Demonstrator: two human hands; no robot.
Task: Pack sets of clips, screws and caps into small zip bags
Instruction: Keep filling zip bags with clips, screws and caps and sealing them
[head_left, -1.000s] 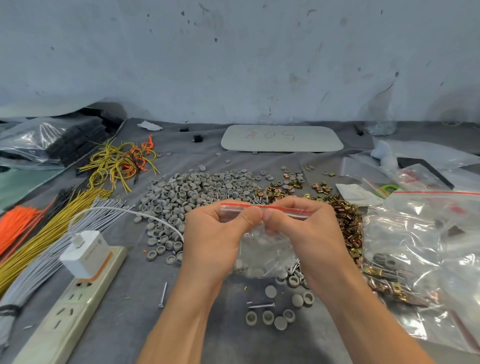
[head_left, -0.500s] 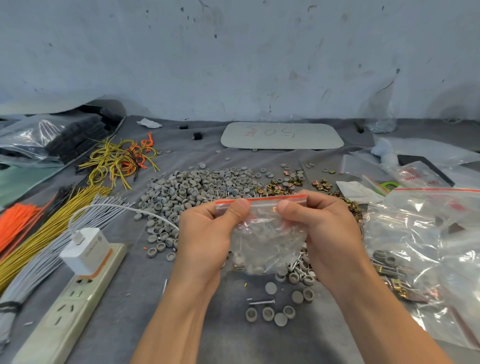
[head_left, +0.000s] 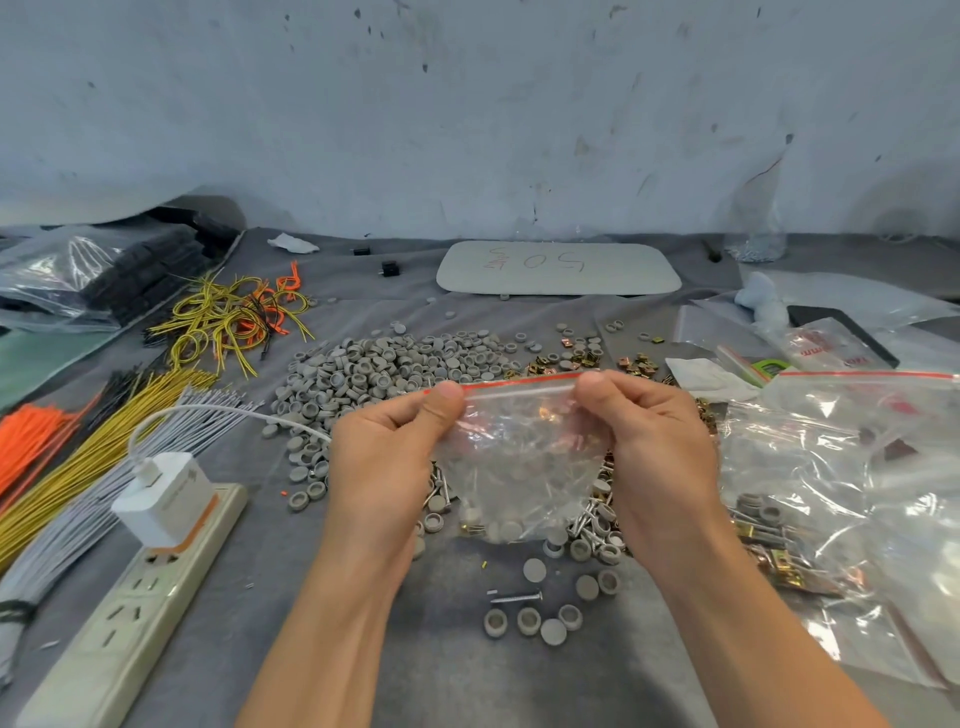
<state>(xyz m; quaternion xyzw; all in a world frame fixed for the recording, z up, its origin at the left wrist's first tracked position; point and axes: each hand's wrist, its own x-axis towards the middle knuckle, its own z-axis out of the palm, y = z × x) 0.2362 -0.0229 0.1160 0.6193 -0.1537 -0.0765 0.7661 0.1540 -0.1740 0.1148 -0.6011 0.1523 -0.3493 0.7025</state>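
Note:
A small clear zip bag with a red seal strip hangs above the table's middle, holding grey caps, screws and brass clips at its bottom. My left hand pinches the bag's top left corner and my right hand pinches its top right corner, stretching the seal flat between them. Behind the bag lies a heap of grey caps, with brass clips to its right. Screws lie under the bag, and a few loose caps and one screw sit nearer me.
A white power strip with a charger stands at the left, beside bundles of yellow, grey and orange wires. Large clear bags with packed sets fill the right side. A pale oval board lies at the back by the wall.
My thumbs slid apart from the middle of the seal strip out to the bag's two top corners, and the bag now hangs wider and flatter between my hands.

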